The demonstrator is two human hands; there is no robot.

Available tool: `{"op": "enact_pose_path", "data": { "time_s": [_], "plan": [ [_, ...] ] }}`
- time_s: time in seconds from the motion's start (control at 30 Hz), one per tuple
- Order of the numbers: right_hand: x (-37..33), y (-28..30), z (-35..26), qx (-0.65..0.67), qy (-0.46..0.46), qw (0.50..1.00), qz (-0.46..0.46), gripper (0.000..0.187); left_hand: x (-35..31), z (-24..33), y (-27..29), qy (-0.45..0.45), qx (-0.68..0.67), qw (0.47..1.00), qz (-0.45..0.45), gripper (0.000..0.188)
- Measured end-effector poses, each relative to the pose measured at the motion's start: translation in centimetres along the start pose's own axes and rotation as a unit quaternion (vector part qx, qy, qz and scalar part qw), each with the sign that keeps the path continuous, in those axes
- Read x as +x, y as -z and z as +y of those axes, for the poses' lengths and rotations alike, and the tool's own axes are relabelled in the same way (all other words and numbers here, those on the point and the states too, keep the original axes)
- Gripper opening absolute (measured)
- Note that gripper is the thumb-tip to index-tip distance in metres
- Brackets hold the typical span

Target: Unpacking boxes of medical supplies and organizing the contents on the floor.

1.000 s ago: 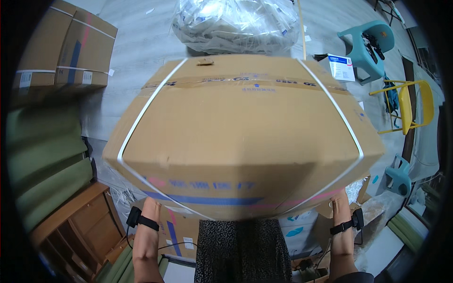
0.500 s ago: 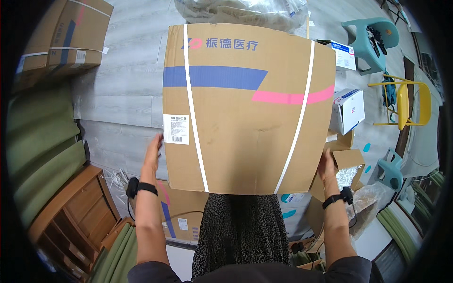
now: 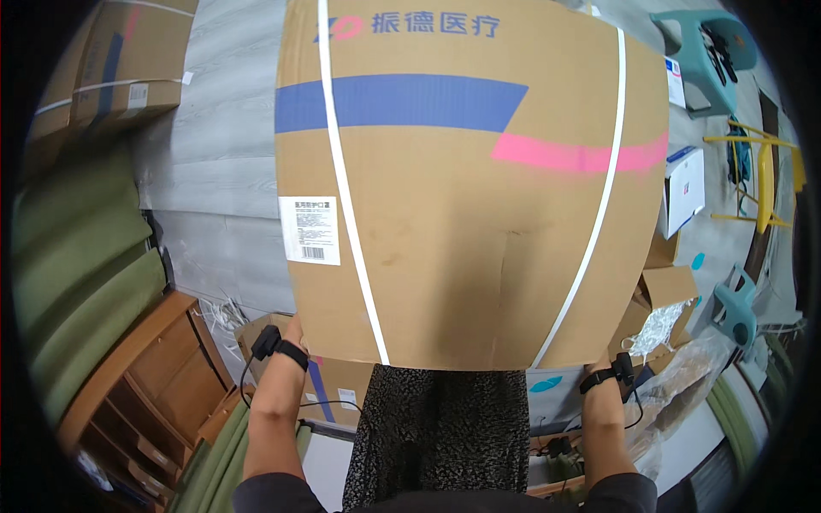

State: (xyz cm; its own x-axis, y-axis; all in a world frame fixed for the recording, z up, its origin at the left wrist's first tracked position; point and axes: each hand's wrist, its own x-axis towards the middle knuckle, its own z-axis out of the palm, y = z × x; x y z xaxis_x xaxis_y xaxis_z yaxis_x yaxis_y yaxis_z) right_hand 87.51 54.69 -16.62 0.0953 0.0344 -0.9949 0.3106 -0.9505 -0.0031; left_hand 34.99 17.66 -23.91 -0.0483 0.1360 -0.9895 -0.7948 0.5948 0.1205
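A large brown cardboard box (image 3: 428,282) with a blue stripe, a pink stripe and two white straps fills the middle of the head view, raised close in front of me. My left hand (image 3: 295,328) is at its near left corner, with the fingers hidden behind the carton. At the near right corner sits my right hand (image 3: 592,369), almost wholly covered by the box. Both hands appear to hold the box from its sides or underside. A white label (image 3: 310,231) is stuck near its left edge.
Another strapped carton (image 3: 141,60) stands far left. Green rolls (image 3: 85,231) and a wooden cabinet (image 3: 162,368) line the left side. To the right are a white box (image 3: 687,190), an opened carton (image 3: 671,286), teal stools (image 3: 701,60) and a yellow chair (image 3: 764,188). A further carton (image 3: 346,380) lies below.
The cardboard box has come up nearer to me and looks larger. Both hands have gone from its sides, where their fingers showed, to its near lower corners, mostly out of sight.
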Motion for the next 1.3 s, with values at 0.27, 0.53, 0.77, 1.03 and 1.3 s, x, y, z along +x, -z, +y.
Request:
{"op": "enact_pose_path", "data": {
  "time_s": [0.27, 0.53, 0.77, 1.03, 1.3],
  "plan": [
    [-4.3, -0.8, -1.1, -0.025, -0.005, 1.0, -0.015, 0.053, -1.3, 1.4, 0.7, -0.006, 0.012, 1.0, 0.003, 0.067],
    [-14.1, -4.1, -6.1, -0.058, 0.005, 0.998, -0.037, 0.052, -8.5, 4.0, -0.6, 0.004, 0.028, 1.0, -0.011, 0.07],
    [-24.6, -9.3, -16.0, -0.047, 0.089, 0.995, -0.027, 0.052, -27.6, 19.0, -6.4, -0.108, -0.097, 0.983, -0.109, 0.08],
    [-26.5, -17.0, -24.9, -0.087, 0.517, 0.849, 0.063, 0.045, -28.4, 30.6, -16.7, -0.529, 0.277, 0.801, 0.051, 0.098],
    [-21.2, -20.6, -35.8, -0.223, 0.666, 0.682, 0.206, 0.058, -22.8, 38.2, -23.9, -0.458, 0.461, 0.662, 0.374, 0.129]
  ]
}}
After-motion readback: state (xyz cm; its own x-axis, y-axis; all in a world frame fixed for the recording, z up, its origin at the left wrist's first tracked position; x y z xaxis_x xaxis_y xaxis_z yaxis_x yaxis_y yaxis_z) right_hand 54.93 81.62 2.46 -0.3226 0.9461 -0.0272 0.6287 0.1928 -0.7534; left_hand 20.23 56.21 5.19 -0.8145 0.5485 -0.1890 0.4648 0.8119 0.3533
